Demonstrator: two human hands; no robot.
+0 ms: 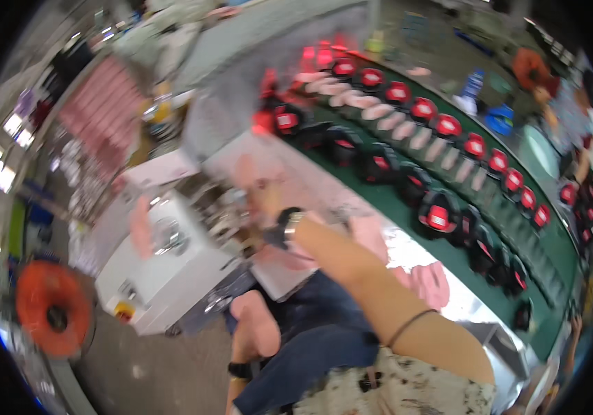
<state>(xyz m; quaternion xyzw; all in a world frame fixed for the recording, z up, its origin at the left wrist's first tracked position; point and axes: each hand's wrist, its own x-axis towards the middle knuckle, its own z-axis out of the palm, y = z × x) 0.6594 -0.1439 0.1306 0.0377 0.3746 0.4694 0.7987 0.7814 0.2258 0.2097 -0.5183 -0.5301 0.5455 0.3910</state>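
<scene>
My left hand point(244, 341), low in the head view near my lap, closes on a pink insole point(260, 324). Above my right wrist, which wears a watch, the right hand point(266, 202) reaches over the pale worktable beside the machine. Motion smears its fingers. Just past them another pink piece point(244, 169) shows; whether it is held or lying there I cannot tell. Left of that hand stands a white machine point(165, 277) with metal parts at its head. A further pink insole point(141, 227) rests on its top.
A green conveyor point(393, 180) runs along the right, bearing rows of black-and-red shoe-like items point(439, 216) and pale pink insoles point(421, 137). Folded pink pieces point(430, 285) lie at the table's near edge. An orange round fan point(54, 308) stands at left. Other people work at far right.
</scene>
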